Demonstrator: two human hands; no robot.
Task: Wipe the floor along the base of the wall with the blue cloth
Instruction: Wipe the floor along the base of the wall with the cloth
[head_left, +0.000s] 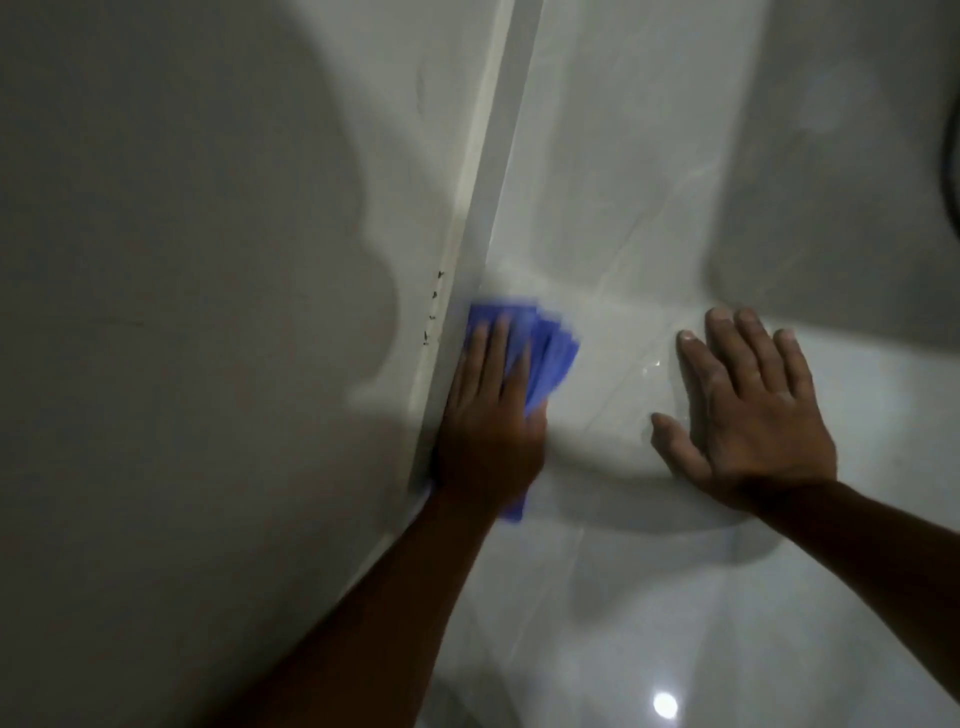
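Cloth (540, 353), blue, blurred and bunched, sits under the flat left hand (491, 436) against the wall's base (467, 291), right hand (748, 410) spread on the floor (623, 597).

The left hand (491, 415) lies palm down with fingers stretched forward, arm extended, while the right hand (748, 410) rests flat, fingers spread.
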